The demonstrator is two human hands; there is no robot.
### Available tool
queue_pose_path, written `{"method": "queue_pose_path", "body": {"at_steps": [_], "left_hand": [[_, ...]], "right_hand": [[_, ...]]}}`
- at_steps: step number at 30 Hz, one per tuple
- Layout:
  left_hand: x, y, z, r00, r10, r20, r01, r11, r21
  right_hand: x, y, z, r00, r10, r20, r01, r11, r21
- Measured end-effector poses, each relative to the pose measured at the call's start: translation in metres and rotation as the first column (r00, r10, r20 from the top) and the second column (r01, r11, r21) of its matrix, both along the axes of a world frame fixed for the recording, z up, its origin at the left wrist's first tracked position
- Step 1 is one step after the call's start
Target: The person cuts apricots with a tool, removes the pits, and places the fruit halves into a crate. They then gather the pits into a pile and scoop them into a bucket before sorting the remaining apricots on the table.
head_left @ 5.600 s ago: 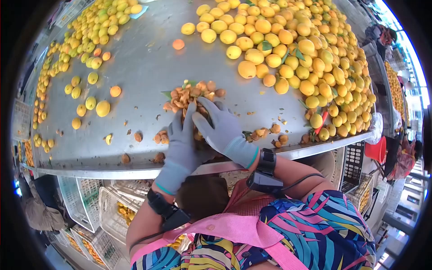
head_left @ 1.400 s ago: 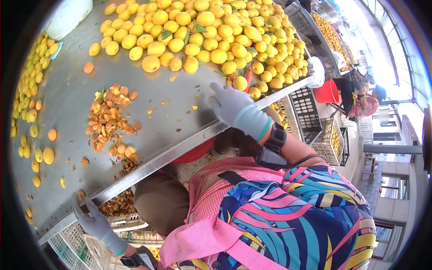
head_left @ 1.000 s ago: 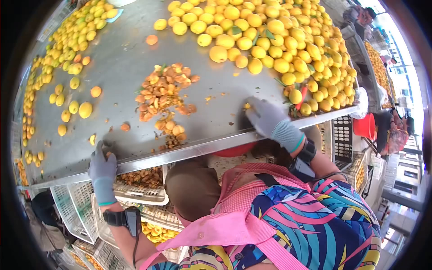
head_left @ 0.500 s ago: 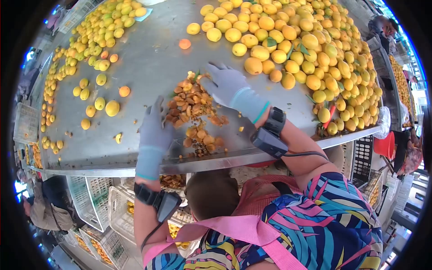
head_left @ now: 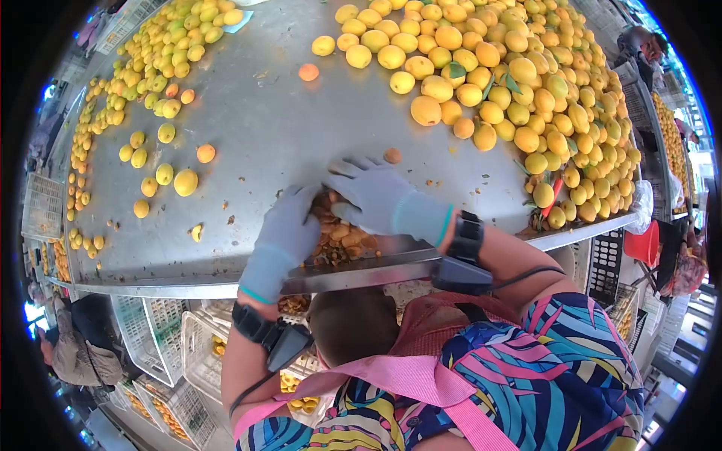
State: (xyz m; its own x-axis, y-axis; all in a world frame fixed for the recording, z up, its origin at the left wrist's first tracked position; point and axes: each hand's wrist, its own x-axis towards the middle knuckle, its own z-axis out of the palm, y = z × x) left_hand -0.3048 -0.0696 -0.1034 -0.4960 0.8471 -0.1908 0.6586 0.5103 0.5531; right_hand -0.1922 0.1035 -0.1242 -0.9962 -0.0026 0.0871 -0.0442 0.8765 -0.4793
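Observation:
My left hand (head_left: 287, 225), in a grey glove, lies at the left side of a heap of brown fruit pits (head_left: 347, 239), fingers stretched over its far edge. My right hand (head_left: 374, 197), gloved alike, covers the heap's far right side with its fingers spread and pointing left. The two hands nearly meet at the fingertips, and they hide much of the heap. The pits lie by the near edge of the metal table (head_left: 259, 128). One loose brown piece (head_left: 392, 155) sits just beyond my right hand.
Yellow apricots (head_left: 526, 98) are piled at the right, with leaves and a red-handled tool (head_left: 553, 194) at the pile's edge. More yellow-green fruit (head_left: 162, 56) spreads along the left. Plastic crates (head_left: 154, 331) stand below the raised table rim. A red bucket (head_left: 641, 242) is at the right.
Both hands have come nearer together and toward me around the heap, gathering the pits closer to the table's near edge. My left hand has also shifted right.

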Motion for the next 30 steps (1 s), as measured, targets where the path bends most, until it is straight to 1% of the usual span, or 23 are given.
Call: {"method": "queue_pose_path", "body": {"at_steps": [1, 2, 3, 4, 6, 7, 9, 10, 12, 13, 15, 16, 19, 21, 22, 23, 24, 25, 26, 27, 28, 29, 30], "left_hand": [[0.000, -0.011, 0.000, 0.993, -0.022, 0.113, 0.008, 0.993, 0.121], [-0.001, -0.022, 0.004, 0.993, -0.022, 0.120, 0.007, 0.993, 0.119], [-0.002, -0.031, 0.010, 0.996, 0.049, 0.070, -0.055, 0.995, 0.087], [-0.001, -0.038, 0.014, 0.993, 0.118, 0.015, -0.119, 0.991, 0.060], [0.005, -0.046, 0.011, 0.985, 0.172, 0.019, -0.173, 0.985, 0.027], [0.007, -0.047, 0.012, 0.975, 0.222, 0.017, -0.222, 0.975, -0.010], [0.017, -0.036, 0.013, 0.953, 0.293, 0.074, -0.290, 0.956, -0.045], [0.024, -0.029, 0.012, 0.962, 0.274, 0.020, -0.272, 0.961, -0.054], [0.039, -0.012, 0.008, 0.963, 0.255, -0.082, -0.262, 0.960, -0.099], [0.046, -0.005, 0.008, 0.963, 0.256, -0.082, -0.263, 0.960, -0.097], [0.060, 0.009, 0.007, 0.958, 0.284, -0.042, -0.287, 0.950, -0.126], [0.067, 0.013, 0.005, 0.955, 0.297, -0.023, -0.298, 0.949, -0.103], [0.081, 0.026, 0.001, 0.948, 0.319, 0.023, -0.316, 0.946, -0.077], [0.083, 0.030, -0.005, 0.930, 0.357, 0.080, -0.354, 0.934, -0.049], [0.083, 0.030, -0.023, 0.938, 0.330, 0.102, -0.336, 0.940, 0.052], [0.082, 0.030, -0.036, 0.945, 0.304, 0.120, -0.320, 0.935, 0.153], [0.081, 0.033, -0.044, 0.941, 0.317, 0.121, -0.333, 0.931, 0.148], [0.081, 0.039, -0.050, 0.938, 0.336, 0.081, -0.345, 0.897, 0.275], [0.081, 0.045, -0.053, 0.930, 0.366, 0.040, -0.351, 0.848, 0.396], [0.081, 0.052, -0.044, 0.918, 0.396, 0.037, -0.379, 0.841, 0.386], [0.082, 0.059, -0.035, 0.855, 0.480, 0.196, -0.517, 0.767, 0.379], [0.082, 0.065, -0.025, 0.763, 0.545, 0.348, -0.645, 0.677, 0.354], [0.081, 0.069, -0.021, 0.743, 0.575, 0.344, -0.669, 0.658, 0.345]], "right_hand": [[0.009, 0.005, 0.004, 1.000, -0.001, 0.006, 0.001, 1.000, -0.001], [0.019, 0.010, 0.011, 0.998, -0.067, 0.000, 0.067, 0.991, -0.118], [0.028, 0.015, 0.017, 0.991, -0.132, 0.003, 0.129, 0.964, -0.233], [0.035, 0.024, 0.023, 0.992, -0.130, 0.008, 0.128, 0.965, -0.231], [0.041, 0.047, 0.031, 0.935, -0.351, 0.055, 0.355, 0.930, -0.096], [0.042, 0.054, 0.030, 0.935, -0.350, 0.054, 0.353, 0.931, -0.093], [0.044, 0.061, 0.026, 0.891, -0.418, 0.177, 0.417, 0.908, 0.043], [0.043, 0.059, 0.026, 0.892, -0.417, 0.176, 0.416, 0.908, 0.045], [0.038, 0.048, 0.024, 0.874, -0.379, 0.306, 0.378, 0.924, 0.064], [0.038, 0.039, 0.020, 0.874, -0.379, 0.305, 0.377, 0.924, 0.066], [0.042, 0.017, 0.011, 0.947, -0.289, 0.141, 0.279, 0.956, 0.088], [0.045, 0.007, 0.013, 0.947, -0.288, 0.142, 0.277, 0.957, 0.089], [0.050, -0.019, 0.019, 0.894, -0.360, 0.267, 0.381, 0.924, -0.029], [0.048, -0.027, 0.018, 0.820, -0.464, 0.335, 0.533, 0.833, -0.150], [0.048, -0.028, 0.006, 0.822, -0.458, 0.338, 0.528, 0.836, -0.150], [0.049, -0.030, -0.018, 0.866, -0.447, 0.225, 0.491, 0.845, -0.213], [0.048, -0.032, -0.035, 0.887, -0.430, 0.168, 0.461, 0.853, -0.246], [0.048, -0.034, -0.051, 0.904, -0.413, 0.110, 0.427, 0.861, -0.277], [0.045, -0.034, -0.064, 0.910, -0.398, -0.116, 0.386, 0.916, -0.110], [0.040, -0.034, -0.066, 0.910, -0.350, -0.223, 0.351, 0.936, -0.034], [0.036, -0.034, -0.069, 0.897, -0.297, -0.327, 0.330, 0.943, 0.050], [0.030, -0.030, -0.060, 0.875, -0.449, -0.181, 0.376, 0.866, -0.330], [0.026, -0.032, -0.044, 0.875, -0.478, -0.073, 0.383, 0.777, -0.499]]}}
